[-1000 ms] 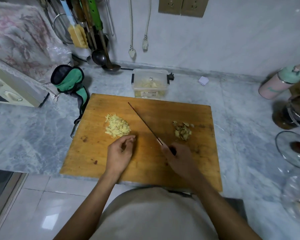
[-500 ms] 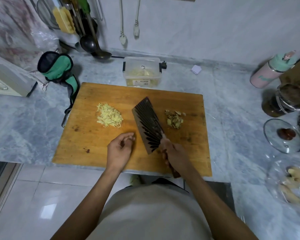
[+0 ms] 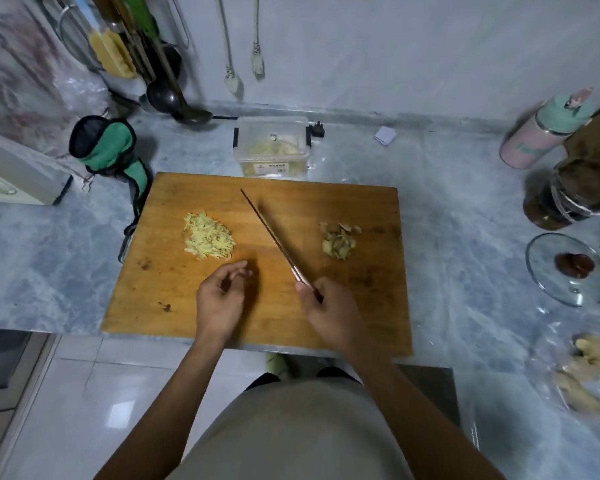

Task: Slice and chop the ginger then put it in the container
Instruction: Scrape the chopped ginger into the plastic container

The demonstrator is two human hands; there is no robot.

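A pile of pale yellow chopped ginger (image 3: 208, 237) lies left of centre on the wooden cutting board (image 3: 174, 299). A smaller heap of brownish ginger peel (image 3: 338, 239) lies to the right. My right hand (image 3: 329, 311) grips the handle of a cleaver (image 3: 272, 235), whose blade stands edge-down on the board between the two piles. My left hand (image 3: 222, 299) hovers just below the chopped pile, fingers loosely curled, holding nothing. A clear plastic container (image 3: 272, 147) with some ginger inside stands just behind the board.
Whole ginger roots in a plastic bag (image 3: 589, 375) lie at the right. A glass lid (image 3: 568, 268), a dark jar (image 3: 565, 194) and a pink bottle (image 3: 541, 133) stand right of the board. A green pouch (image 3: 108, 147) and hanging utensils (image 3: 146, 53) are at the back left.
The cleaver, tilted flat-side up half a second ago, now stands upright on its edge. My left hand has stayed below the chopped pile.
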